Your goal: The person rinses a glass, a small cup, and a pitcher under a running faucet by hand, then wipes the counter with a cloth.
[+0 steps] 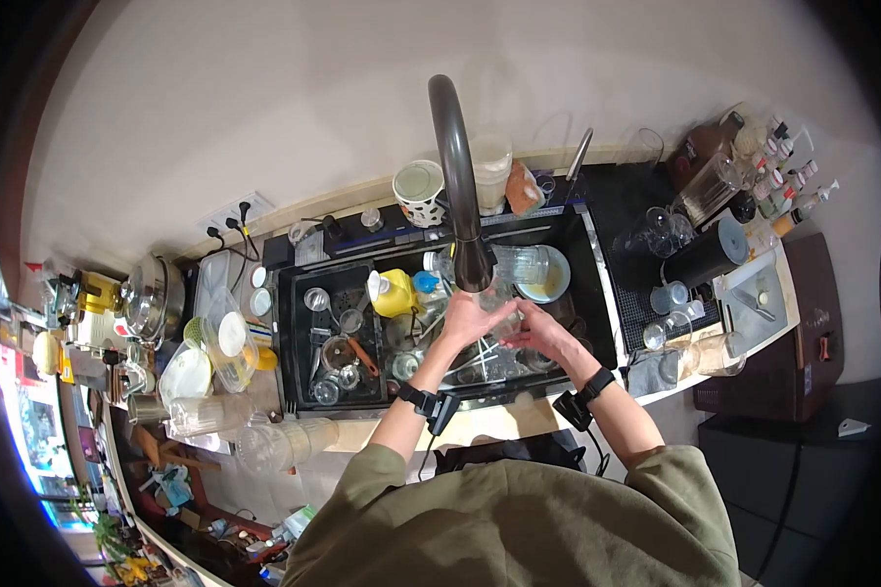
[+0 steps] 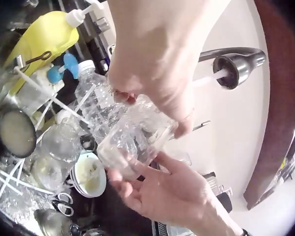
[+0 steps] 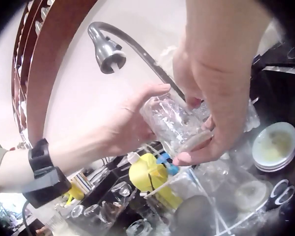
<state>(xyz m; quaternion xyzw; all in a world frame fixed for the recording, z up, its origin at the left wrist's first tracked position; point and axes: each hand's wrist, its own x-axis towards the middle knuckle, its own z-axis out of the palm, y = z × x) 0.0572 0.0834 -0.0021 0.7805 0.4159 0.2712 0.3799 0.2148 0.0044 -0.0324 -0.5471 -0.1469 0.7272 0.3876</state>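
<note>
Both hands hold a clear drinking glass (image 3: 174, 123) tilted over the sink, just below the tap (image 1: 450, 147). My left hand (image 1: 470, 315) grips one end, its thumb along the glass edge in the right wrist view. At the opposite end my right hand (image 3: 218, 113) holds the glass between thumb and fingers. Water (image 2: 209, 78) runs from the tap head (image 2: 231, 69) close to the left hand. Behind the glass lies a large clear plastic bottle (image 2: 93, 91) with a white cap. Part of the glass is hidden by the fingers.
The black sink (image 1: 609, 293) is crowded with glassware, white straws, scissors (image 2: 64, 209) and stacked bowls (image 3: 275, 145). A yellow jug (image 1: 394, 293) stands left of the hands. Cups and a black cylinder (image 1: 705, 249) occupy the right counter; clear containers (image 1: 264, 445) stand at left.
</note>
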